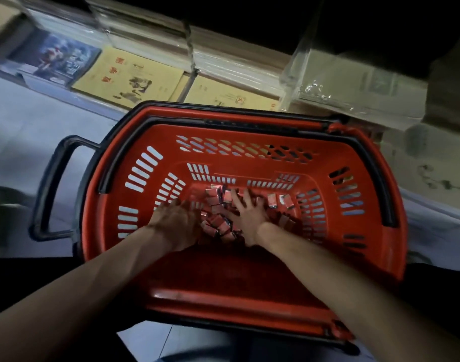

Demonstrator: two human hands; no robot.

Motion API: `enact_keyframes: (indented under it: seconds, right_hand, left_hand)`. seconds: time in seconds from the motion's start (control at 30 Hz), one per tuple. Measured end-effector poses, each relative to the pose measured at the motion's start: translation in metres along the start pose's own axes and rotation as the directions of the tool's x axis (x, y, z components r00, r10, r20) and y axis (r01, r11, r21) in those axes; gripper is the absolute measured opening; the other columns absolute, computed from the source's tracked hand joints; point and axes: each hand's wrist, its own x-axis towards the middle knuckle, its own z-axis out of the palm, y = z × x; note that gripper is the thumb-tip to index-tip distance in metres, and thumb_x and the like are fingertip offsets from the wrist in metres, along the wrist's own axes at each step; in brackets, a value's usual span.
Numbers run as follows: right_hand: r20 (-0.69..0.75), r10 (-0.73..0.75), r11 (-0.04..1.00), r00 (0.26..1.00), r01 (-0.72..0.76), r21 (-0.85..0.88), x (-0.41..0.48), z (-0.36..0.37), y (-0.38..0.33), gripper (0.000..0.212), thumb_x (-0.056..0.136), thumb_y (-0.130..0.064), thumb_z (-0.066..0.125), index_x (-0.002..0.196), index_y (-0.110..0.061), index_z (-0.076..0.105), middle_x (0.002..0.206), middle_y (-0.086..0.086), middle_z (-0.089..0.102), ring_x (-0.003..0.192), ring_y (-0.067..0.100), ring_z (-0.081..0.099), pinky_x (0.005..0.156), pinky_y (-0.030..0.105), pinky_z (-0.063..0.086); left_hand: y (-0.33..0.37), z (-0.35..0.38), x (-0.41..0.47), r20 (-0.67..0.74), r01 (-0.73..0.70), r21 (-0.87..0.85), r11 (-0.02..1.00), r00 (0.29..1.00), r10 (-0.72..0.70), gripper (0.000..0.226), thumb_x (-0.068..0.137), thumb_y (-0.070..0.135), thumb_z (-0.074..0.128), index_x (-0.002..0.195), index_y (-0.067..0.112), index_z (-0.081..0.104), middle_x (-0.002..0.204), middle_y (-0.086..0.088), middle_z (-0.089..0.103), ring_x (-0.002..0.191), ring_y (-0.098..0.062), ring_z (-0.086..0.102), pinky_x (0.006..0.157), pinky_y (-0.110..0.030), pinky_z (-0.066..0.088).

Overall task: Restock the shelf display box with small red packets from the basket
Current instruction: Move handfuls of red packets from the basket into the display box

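Note:
A red plastic basket (380,194) with black handles stands on the floor below me. Several small red packets (218,223) lie in a heap on its bottom. Both my hands reach down into it. My left hand (176,223) is cupped at the left side of the heap, its fingers curled against the packets. My right hand (245,218) lies flat on top of the heap with fingers spread. More packets (278,201) lie to the right of that hand. No shelf display box shows in view.
Behind the basket, low shelves hold yellow booklets (129,74), a dark blue printed cover (56,54) and plastic-wrapped cardboard boxes (354,87). The floor is pale tile (27,121). The basket's long black pull handle (54,184) sticks out to the left.

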Motion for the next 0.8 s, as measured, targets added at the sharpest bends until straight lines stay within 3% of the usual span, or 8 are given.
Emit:
enact_keyframes:
  seconds: [0.13, 0.3, 0.4, 0.53, 0.63, 0.7, 0.8]
  right_hand:
    - [-0.039, -0.047, 0.996, 0.998, 0.050, 0.074, 0.002, 0.002, 0.012, 0.141, 0.069, -0.038, 0.089, 0.154, -0.048, -0.023, 0.157, 0.017, -0.045, 0.150, 0.051, -0.021, 0.114, 0.077, 0.017]
    - [-0.110, -0.082, 0.955, 0.991, 0.109, 0.277, 0.010, 0.003, 0.017, 0.137, 0.062, -0.015, 0.094, 0.156, -0.051, 0.002, 0.166, 0.011, -0.020, 0.151, 0.048, 0.000, 0.111, 0.058, 0.043]
    - [-0.108, -0.122, 0.952, 0.987, 0.148, 0.268, 0.012, 0.003, 0.019, 0.120, 0.063, -0.011, 0.093, 0.155, -0.040, 0.021, 0.165, 0.010, -0.005, 0.150, 0.047, 0.006, 0.104, 0.048, 0.052]
    - [-0.090, -0.171, 0.963, 0.981, 0.186, 0.193, 0.005, 0.002, 0.015, 0.103, 0.070, -0.006, 0.084, 0.153, -0.038, 0.032, 0.162, 0.010, -0.006, 0.147, 0.047, 0.005, 0.099, 0.047, 0.054]
    - [-0.144, -0.267, 0.957, 0.953, 0.279, 0.073, -0.007, 0.008, 0.011, 0.094, 0.079, 0.008, 0.066, 0.155, -0.036, 0.033, 0.160, 0.016, 0.009, 0.142, 0.046, 0.018, 0.103, 0.054, 0.047]
    - [-0.177, -0.255, 0.956, 0.951, 0.275, 0.098, -0.010, 0.011, 0.010, 0.091, 0.080, 0.014, 0.059, 0.153, -0.036, 0.037, 0.160, 0.016, 0.017, 0.141, 0.046, 0.024, 0.106, 0.057, 0.044]
    - [-0.183, -0.194, 0.967, 0.964, 0.220, 0.129, -0.010, 0.013, 0.008, 0.084, 0.082, 0.013, 0.058, 0.149, -0.036, 0.044, 0.165, 0.017, 0.010, 0.145, 0.051, 0.019, 0.110, 0.059, 0.040]
  left_hand:
    - [-0.011, 0.000, 0.005, -0.005, 0.019, -0.107, 0.994, 1.000, -0.020, 0.043, 0.103, 0.047, 0.048, 0.133, 0.018, 0.060, 0.138, -0.007, 0.062, 0.128, -0.026, 0.057, 0.105, -0.034, 0.044]
    - [-0.036, 0.014, 0.002, 0.125, 0.088, -0.034, 0.996, 0.989, -0.083, 0.046, 0.105, 0.040, 0.050, 0.141, 0.011, 0.048, 0.145, -0.012, 0.054, 0.132, -0.026, 0.052, 0.110, -0.035, 0.041]
    - [-0.030, 0.008, 0.001, 0.115, 0.087, -0.091, 0.992, 0.990, -0.077, 0.046, 0.104, 0.043, 0.051, 0.139, 0.013, 0.052, 0.143, -0.010, 0.057, 0.131, -0.027, 0.054, 0.109, -0.036, 0.042]
    - [-0.018, 0.000, 0.003, 0.074, 0.045, -0.085, 0.995, 0.997, -0.039, 0.051, 0.101, 0.050, 0.052, 0.141, 0.018, 0.053, 0.144, -0.007, 0.058, 0.133, -0.027, 0.053, 0.108, -0.036, 0.042]
    - [-0.010, -0.009, 0.004, 0.029, 0.006, -0.057, 0.998, 1.000, -0.004, 0.047, 0.101, 0.049, 0.051, 0.140, 0.023, 0.054, 0.141, -0.005, 0.060, 0.131, -0.026, 0.054, 0.106, -0.036, 0.042]
    - [-0.003, -0.016, 0.004, 0.009, -0.004, -0.041, 0.999, 1.000, 0.004, 0.045, 0.102, 0.049, 0.050, 0.139, 0.025, 0.055, 0.140, -0.003, 0.061, 0.131, -0.026, 0.054, 0.105, -0.036, 0.043]
    - [0.007, -0.027, 0.000, -0.050, 0.000, -0.064, 0.998, 0.999, -0.003, 0.037, 0.102, 0.046, 0.048, 0.129, 0.023, 0.060, 0.129, -0.003, 0.067, 0.120, -0.025, 0.061, 0.097, -0.035, 0.047]
